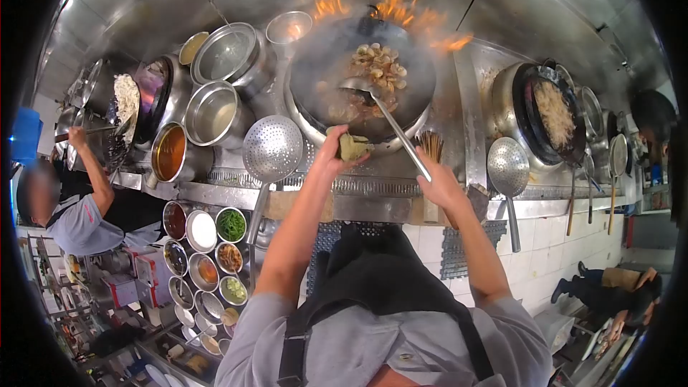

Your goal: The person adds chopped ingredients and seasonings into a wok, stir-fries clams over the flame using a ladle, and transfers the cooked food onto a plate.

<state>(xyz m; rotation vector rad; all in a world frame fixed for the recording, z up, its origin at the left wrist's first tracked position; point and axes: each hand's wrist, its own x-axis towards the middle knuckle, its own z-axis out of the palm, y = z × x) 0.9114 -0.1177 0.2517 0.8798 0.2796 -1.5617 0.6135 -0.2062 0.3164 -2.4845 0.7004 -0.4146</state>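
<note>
In the middle a large dark wok (304, 93) holds clams (378, 64) in brown liquid, with smoke over it and flames behind. My left hand (337, 152) is closed around a folded greenish cloth (353, 145) at the wok's near edge. My right hand (441, 185) grips the handle of a metal ladle (398, 129), whose bowl is inside the wok beside the clams. Right of the wok's near edge stands a bamboo brush (430, 145). Left of my left hand lies a perforated skimmer (272, 149).
On the right are another wok with food (553, 116) and a second skimmer (508, 166). Metal pots (213, 112) and a pot of orange liquid (169, 152) stand left. Seasoning bowls (201, 231) sit lower left. A co-worker (79, 218) holds a wok at far left; another person (616, 290) is at far right.
</note>
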